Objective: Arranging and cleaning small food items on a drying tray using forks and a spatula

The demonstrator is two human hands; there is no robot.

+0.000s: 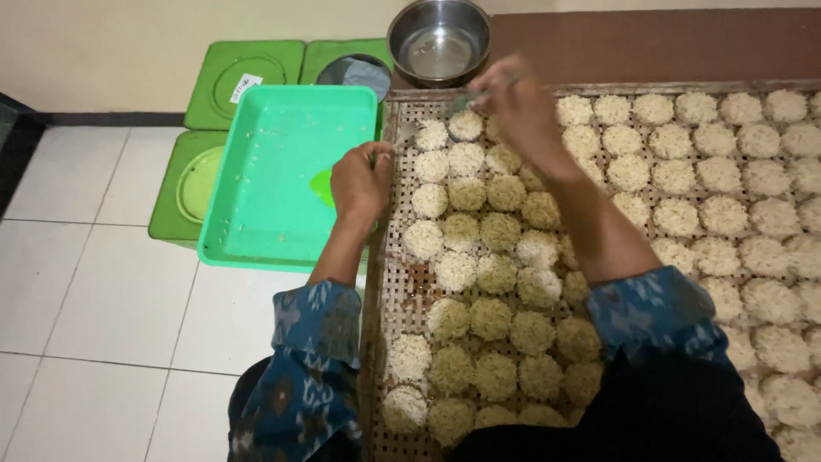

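My right hand (513,103) pinches a thin green-handled tool (479,92) over rice cakes (466,127) on the woven tray (402,291); my left hand (361,181), fingers clenched, rests beside the green bin (274,162).

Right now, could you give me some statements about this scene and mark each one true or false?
1. The left hand is at the left edge of the woven tray. True.
2. The metal bowl is full of noodle rounds. False: only a shiny, wet-looking bottom shows, with no rounds in it.
3. The right hand is above the far left corner of the tray, near the bowl. True.
4. The green plastic tray lies on top of the noodle rounds. False: it sits to the left of the woven tray, on green containers.
5. The noodle rounds lie in rows on the woven tray. True.
6. The person wears short plain white sleeves. False: the sleeves are blue and patterned.
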